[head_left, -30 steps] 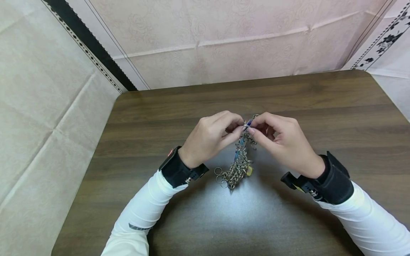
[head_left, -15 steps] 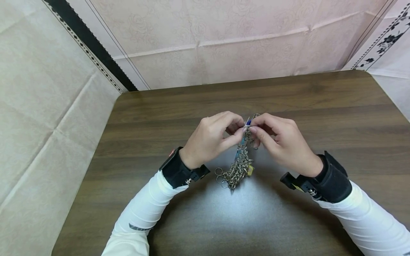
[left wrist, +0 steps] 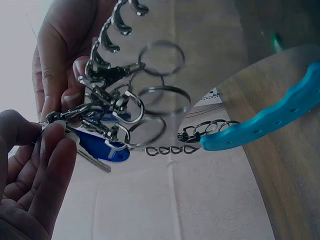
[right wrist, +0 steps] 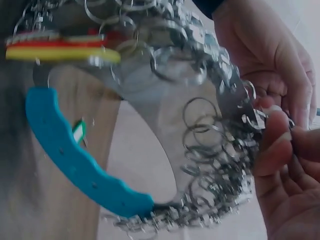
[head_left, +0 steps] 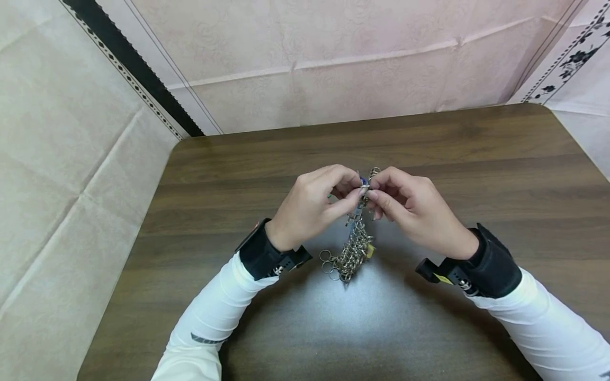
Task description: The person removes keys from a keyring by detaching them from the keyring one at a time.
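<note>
In the head view a large key hoop carries a dense bunch of metal clasps and split rings (head_left: 353,253). Its teal grip (right wrist: 85,160) shows in the right wrist view. My left hand (head_left: 316,203) and right hand (head_left: 414,211) meet fingertip to fingertip at the hoop's upper end. The left thumb and fingers pinch the ring of a blue key tag (left wrist: 112,149); a silver key (left wrist: 95,161) hangs alongside it. Thumb and forefinger of the right hand pinch a metal clasp (right wrist: 257,120). The fingertips hide part of the join.
A yellow tag (head_left: 369,251) hangs on the bunch. A green-and-white tag (right wrist: 79,131) shows through the hoop, mostly hidden by the left hand in the head view. The wooden table (head_left: 190,264) meets a hanging cloth (head_left: 295,90) at the back.
Both hands and the hoop's upper end have shifted slightly left. The blue tag has turned and slipped further behind the left fingertips; the lower bunch stays almost in place.
</note>
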The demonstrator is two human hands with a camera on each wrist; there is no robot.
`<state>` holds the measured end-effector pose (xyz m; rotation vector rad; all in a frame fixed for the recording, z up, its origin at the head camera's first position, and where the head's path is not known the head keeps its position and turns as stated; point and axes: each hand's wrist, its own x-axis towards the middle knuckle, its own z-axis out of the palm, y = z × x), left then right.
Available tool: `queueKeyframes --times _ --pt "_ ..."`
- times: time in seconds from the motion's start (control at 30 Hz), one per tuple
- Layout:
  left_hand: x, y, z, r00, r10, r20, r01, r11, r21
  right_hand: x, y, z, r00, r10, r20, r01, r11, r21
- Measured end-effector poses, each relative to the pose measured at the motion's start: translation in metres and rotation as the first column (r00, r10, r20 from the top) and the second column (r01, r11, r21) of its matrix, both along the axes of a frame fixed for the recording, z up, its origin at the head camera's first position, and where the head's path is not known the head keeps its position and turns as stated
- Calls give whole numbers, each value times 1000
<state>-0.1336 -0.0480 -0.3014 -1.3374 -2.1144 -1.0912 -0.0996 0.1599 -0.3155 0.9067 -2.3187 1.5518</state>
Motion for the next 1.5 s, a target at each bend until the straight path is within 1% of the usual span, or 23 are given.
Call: queueKeyframes --times 0.17,0.3,0.5,0.73,0.87,1.1,1.17,1.27,1.4,1.5 --pt "-1 -2 0 999 4 41 -3 1000 -29 0 -4 -2 999 -30 37 33 996 -80" --pt "-1 -2 0 998 3 66 0 999 -45 0 -4 -2 998 -37 44 43 991 -129" --pt "-3 0 0 991 -38 128 42 999 -30 -1 -3 -5 998 -25 59 37 975 -221" --pt "-5 -1 1 982 -48 180 56 998 -38 -2 -4 -6 998 3 70 16 964 -265" --pt "-5 -1 0 979 -54 195 66 996 -53 -2 -3 -7 996 16 84 10 956 -292" --pt "-8 0 -2 981 -61 182 74 995 -66 -3 -4 -7 993 50 106 -8 930 -367" --pt "-9 0 -3 984 -65 167 77 995 -64 -3 -4 -7 991 60 117 -11 924 -382" --pt "-9 0 -4 990 -61 126 69 996 -63 -4 -4 -7 989 66 131 -9 918 -395" --pt "-9 0 -5 997 -35 73 40 997 -66 -4 -4 -6 988 60 145 2 921 -390" --pt "-8 0 -6 998 -13 60 17 998 -66 -4 -5 -5 989 33 147 20 938 -346"
